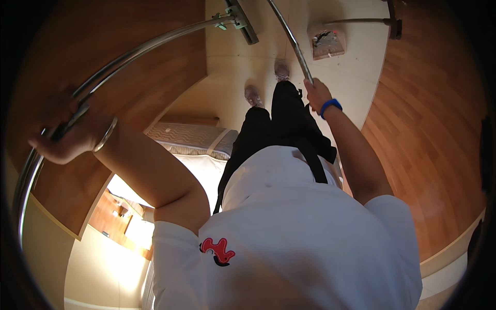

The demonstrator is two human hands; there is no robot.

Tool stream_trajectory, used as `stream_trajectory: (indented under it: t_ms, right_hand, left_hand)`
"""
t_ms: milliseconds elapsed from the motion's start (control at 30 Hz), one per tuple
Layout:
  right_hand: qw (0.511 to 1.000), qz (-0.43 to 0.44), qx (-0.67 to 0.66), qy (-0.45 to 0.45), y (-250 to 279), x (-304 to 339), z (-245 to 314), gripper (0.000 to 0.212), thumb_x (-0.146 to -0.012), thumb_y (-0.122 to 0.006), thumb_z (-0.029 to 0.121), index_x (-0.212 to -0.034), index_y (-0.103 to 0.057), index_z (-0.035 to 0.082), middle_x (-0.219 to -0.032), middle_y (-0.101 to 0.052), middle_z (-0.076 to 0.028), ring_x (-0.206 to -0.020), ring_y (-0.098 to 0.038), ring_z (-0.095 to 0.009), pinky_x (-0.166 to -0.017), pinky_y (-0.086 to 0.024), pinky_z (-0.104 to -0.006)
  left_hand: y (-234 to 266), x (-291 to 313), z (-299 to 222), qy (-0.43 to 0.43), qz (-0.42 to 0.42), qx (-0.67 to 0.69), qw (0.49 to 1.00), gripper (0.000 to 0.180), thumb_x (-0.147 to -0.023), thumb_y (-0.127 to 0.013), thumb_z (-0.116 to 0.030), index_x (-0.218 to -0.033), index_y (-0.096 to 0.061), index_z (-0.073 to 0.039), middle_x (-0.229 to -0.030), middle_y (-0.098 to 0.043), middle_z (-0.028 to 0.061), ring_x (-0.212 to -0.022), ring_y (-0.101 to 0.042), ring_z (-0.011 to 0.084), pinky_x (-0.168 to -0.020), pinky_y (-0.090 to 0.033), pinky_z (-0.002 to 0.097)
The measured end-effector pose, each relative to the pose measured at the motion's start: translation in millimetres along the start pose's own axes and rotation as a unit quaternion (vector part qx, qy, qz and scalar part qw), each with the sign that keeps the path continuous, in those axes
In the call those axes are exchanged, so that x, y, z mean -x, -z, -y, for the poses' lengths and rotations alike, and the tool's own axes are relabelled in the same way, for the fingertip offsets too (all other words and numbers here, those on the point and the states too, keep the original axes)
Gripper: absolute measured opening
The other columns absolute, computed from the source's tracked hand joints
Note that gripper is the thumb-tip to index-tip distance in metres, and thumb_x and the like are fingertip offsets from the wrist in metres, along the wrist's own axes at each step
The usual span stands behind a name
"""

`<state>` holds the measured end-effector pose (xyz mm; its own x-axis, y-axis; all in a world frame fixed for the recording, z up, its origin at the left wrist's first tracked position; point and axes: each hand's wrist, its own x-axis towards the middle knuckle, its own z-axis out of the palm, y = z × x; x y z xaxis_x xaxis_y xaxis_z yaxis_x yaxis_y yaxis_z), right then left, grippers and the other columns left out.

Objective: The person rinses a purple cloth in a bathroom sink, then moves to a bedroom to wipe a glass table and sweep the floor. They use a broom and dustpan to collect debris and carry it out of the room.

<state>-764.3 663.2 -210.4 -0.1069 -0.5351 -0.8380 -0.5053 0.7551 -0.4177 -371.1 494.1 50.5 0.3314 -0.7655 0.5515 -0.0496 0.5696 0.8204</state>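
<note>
My left hand (72,129), with a metal bangle at the wrist, is closed around the shiny metal handle of a sponge mop (155,45). The handle looks bowed in this view, and its clamp and dark, narrow head (242,21) are at the top. My right hand (317,96), below a blue wristband, grips the near end of a straight metal pole (290,39). That pole runs up past the top edge, so its far end is hidden. On the floor to its right sits a small brownish open box (328,43) with grey bits in it.
Pale floor (227,67) lies around my feet. Wood-toned panels (429,139) rise on both sides. A mattress (194,138) with a pale strap is at my left, near a bright window area (137,227). A thin rod with a dark end piece (395,26) is at the upper right.
</note>
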Motion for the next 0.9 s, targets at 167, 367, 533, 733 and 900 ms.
stream_trajectory:
  t_ms: [167,367,533,733,900]
  right_hand:
    - [0.998,0.042,-0.027,-0.025,18.7,-89.2,36.5,0.041,-0.09,-0.047,0.043,-0.081,-0.046,0.004,-0.051,-0.044,-0.005,-0.039,-0.046,-0.018,-0.035,-0.04,-0.0335]
    - [0.989,0.081,0.116,-0.033,-7.8,-136.1,73.5,0.039,-0.091,-0.037,0.035,-0.079,-0.049,0.0,-0.055,-0.05,-0.01,-0.04,-0.049,-0.022,-0.04,-0.042,-0.0374]
    - [0.974,0.126,0.138,-0.125,-23.9,-123.4,68.3,0.037,-0.088,-0.038,0.03,-0.088,-0.053,-0.004,-0.066,-0.058,-0.02,-0.051,-0.058,-0.031,-0.047,-0.047,-0.0413]
    - [0.966,0.051,0.246,-0.058,-24.4,-87.8,-70.2,0.042,-0.091,-0.041,0.036,-0.1,-0.05,-0.004,-0.076,-0.06,-0.022,-0.057,-0.061,-0.032,-0.052,-0.051,-0.0404]
    - [0.975,0.11,0.073,-0.178,46.5,-17.3,-52.6,0.041,-0.09,-0.044,0.039,-0.09,-0.052,-0.001,-0.065,-0.055,-0.014,-0.052,-0.058,-0.027,-0.047,-0.051,-0.0404]
  left_hand:
    - [-6.4,-18.3,74.4,0.1,0.052,0.117,0.987,0.04,-0.077,-0.046,-0.041,-0.05,-0.044,-0.012,-0.045,-0.04,0.0046,-0.041,-0.038,0.0173,-0.045,-0.039,0.0339]
    - [9.0,-44.0,158.1,0.219,0.106,0.063,0.968,0.027,-0.069,-0.048,-0.028,-0.051,-0.046,-0.009,-0.052,-0.046,0.0073,-0.05,-0.047,0.0227,-0.055,-0.043,0.0384]
    - [39.6,-80.5,188.9,0.269,0.079,0.033,0.959,0.021,-0.069,-0.047,-0.024,-0.057,-0.049,-0.007,-0.059,-0.05,0.0084,-0.056,-0.049,0.0237,-0.058,-0.044,0.0381]
    - [19.9,-70.8,194.4,0.269,0.059,-0.017,0.961,0.021,-0.073,-0.045,-0.025,-0.065,-0.05,-0.007,-0.065,-0.051,0.0089,-0.061,-0.051,0.024,-0.062,-0.045,0.038]
    - [26.1,-81.3,187.4,0.275,0.054,-0.039,0.959,0.021,-0.076,-0.044,-0.026,-0.071,-0.05,-0.006,-0.07,-0.052,0.0094,-0.066,-0.052,0.0242,-0.065,-0.045,0.0379]
